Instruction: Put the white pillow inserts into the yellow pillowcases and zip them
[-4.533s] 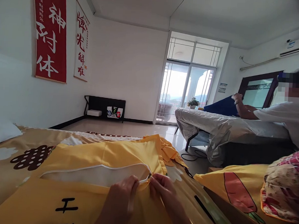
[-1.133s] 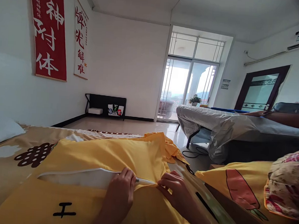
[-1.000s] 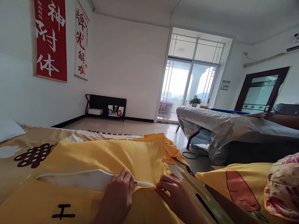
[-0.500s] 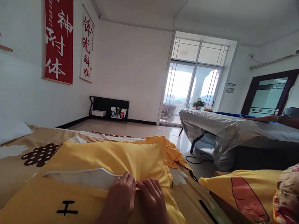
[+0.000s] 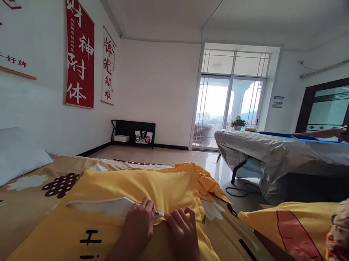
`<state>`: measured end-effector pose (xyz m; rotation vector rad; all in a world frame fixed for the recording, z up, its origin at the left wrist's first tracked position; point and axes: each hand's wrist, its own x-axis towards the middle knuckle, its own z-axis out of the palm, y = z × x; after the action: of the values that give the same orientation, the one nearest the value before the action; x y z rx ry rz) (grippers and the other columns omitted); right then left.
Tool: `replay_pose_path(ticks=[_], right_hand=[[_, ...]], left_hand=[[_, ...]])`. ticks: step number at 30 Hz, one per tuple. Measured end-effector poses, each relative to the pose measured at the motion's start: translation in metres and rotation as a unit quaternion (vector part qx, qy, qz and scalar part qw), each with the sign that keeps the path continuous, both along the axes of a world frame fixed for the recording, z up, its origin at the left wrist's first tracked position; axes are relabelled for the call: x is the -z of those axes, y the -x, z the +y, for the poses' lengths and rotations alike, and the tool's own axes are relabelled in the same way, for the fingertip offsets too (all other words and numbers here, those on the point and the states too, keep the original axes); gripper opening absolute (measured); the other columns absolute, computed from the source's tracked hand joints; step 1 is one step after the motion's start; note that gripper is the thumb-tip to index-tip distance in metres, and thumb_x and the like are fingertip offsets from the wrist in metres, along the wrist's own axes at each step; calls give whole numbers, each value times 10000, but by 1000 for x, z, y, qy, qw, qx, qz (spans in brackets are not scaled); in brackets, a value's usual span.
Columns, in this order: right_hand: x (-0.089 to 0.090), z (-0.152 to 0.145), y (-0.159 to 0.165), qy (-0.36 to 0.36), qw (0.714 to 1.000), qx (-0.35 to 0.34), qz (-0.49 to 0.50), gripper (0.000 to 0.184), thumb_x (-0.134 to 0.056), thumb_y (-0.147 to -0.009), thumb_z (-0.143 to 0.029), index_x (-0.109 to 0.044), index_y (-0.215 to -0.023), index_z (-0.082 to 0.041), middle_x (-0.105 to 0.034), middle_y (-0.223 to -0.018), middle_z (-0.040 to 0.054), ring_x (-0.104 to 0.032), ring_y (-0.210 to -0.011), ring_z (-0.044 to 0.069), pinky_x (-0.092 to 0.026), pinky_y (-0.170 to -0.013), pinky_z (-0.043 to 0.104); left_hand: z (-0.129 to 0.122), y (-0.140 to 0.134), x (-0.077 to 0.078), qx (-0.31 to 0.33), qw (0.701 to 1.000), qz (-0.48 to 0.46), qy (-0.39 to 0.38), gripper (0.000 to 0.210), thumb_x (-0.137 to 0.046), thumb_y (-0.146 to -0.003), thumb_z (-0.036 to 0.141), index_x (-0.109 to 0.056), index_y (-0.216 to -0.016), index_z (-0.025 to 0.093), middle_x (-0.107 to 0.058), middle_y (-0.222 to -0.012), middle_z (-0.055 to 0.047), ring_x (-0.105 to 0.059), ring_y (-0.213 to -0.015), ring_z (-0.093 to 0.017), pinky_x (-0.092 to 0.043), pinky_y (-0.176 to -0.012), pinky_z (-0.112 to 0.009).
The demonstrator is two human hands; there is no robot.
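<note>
A yellow pillowcase (image 5: 112,182) with black lettering lies on the bed in front of me. Its zipper gapes on the left, and a white inner pillow (image 5: 104,208) shows through the slit. My left hand (image 5: 139,221) is closed on the zipper edge (image 5: 159,214) at the right end of the gap. Just right of it, my right hand (image 5: 183,227) pinches the same zipper line, index finger bent up. A short stretch of zipper shows between the hands; the slider cannot be made out clearly.
Patterned bedding (image 5: 24,216) spreads under the pillowcase, with a white pillow (image 5: 13,160) at left. Crumpled orange-yellow fabric (image 5: 209,184) lies behind. A yellow carrot-print pillow (image 5: 298,232) is at right. Another person's arm (image 5: 325,133) reaches over a plastic-covered table (image 5: 250,141).
My hands have moved slightly apart, baring a bit of zipper between them. My right index finger has lifted. The view has shifted slightly, and the other person's arm has changed position.
</note>
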<state>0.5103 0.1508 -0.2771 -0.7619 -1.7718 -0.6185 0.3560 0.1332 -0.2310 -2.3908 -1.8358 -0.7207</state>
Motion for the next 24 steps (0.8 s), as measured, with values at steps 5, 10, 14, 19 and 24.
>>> replay_pose_path(ticks=[5,10,14,19,24], right_hand=[[-2,-1,-1,2,1000,-6,-5,271,-407,-859,-41,-608,-772,-200,-563,-647,-7,-463,-676,152,-272,-844,359],[-4,-2,-3,-2,1000,-23,-13,271,-413,-844,-17,-599,-767,-198,-566,-652,-6,-461,-679,152,-276,-847,366],[-6,-3,-5,-8,999,-28,-22,281,-407,-835,-4,-595,-750,-194,-554,-648,-4,-458,-677,152,-278,-854,370],[-6,-4,-6,-15,998,-43,-35,280,-407,-850,-9,-585,-729,-189,-529,-642,-6,-437,-661,147,-284,-845,365],[-8,-8,-4,-10,997,-58,-54,271,-421,-857,-14,-571,-713,-187,-518,-636,-6,-440,-660,143,-308,-812,354]], left_hand=[[-4,19,-8,-5,1000,21,2,306,-305,-944,155,-606,-888,166,-622,-932,-68,-580,-830,-195,-383,-741,-299],[-10,44,-12,-18,999,30,-19,307,-306,-941,169,-592,-829,167,-626,-886,-64,-574,-816,-191,-387,-761,-300],[-15,67,-14,-30,999,3,-25,306,-298,-936,204,-564,-790,171,-617,-857,-62,-568,-781,-184,-394,-743,-295],[-22,105,-10,-30,998,-56,-24,299,-307,-924,287,-523,-743,186,-600,-787,-46,-563,-732,-177,-396,-696,-279],[-30,131,-6,-48,997,-33,-52,342,-306,-926,324,-538,-715,186,-607,-769,-45,-562,-726,-188,-389,-728,-316]])
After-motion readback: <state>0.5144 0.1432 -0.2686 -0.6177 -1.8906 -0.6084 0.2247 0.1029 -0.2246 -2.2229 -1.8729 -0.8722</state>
